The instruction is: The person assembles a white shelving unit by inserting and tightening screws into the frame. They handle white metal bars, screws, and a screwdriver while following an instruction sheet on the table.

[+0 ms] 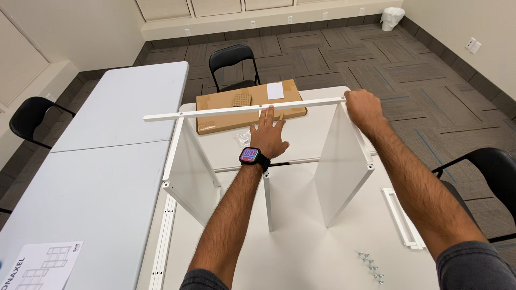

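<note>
White rail (244,110) is the long thin bar my hands are on; it lies flat across the tops of two standing white panels on the white table (301,252). Closest to me, small silver screws (371,266) sit on the table at my right, with a flat white slat piece (402,218) just past them. At my left, long white strips (164,236) lie along the table edge, and a paper sheet with drawings (40,266) rests on the grey table (107,161) beside it. Next come the left panel (191,172), a thin white post (267,201) in the middle, and the right panel (344,161). My left hand (267,137), wearing a watch, is spread flat with fingertips touching the rail. My right hand (364,107) is curled around the rail's right end. Behind the rail lies a brown cardboard box (250,104), then a black chair (232,67).
</note>
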